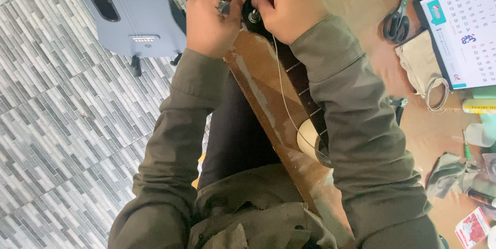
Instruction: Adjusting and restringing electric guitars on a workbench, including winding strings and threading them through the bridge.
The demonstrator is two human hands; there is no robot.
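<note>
Hands, left (209, 19) and right (287, 3), pinch tuning pegs (253, 16) on guitar headstock (247, 1).

From my end the feed is evenly lit with soft, diffuse light that looks like daylight; I can't tell its source. Shadows are faint, the darkest patch lying between the sleeves near the lap. The calendar (462, 26) at far right is bright, close to washed out. A pale sheen runs along the brown guitar neck (268, 104). The tiled floor (62, 125) on the left reads reasonably crisp, though its lines bend slightly toward the edge. My left hand (212, 13) and right hand (289, 3) look a little soft.
</note>
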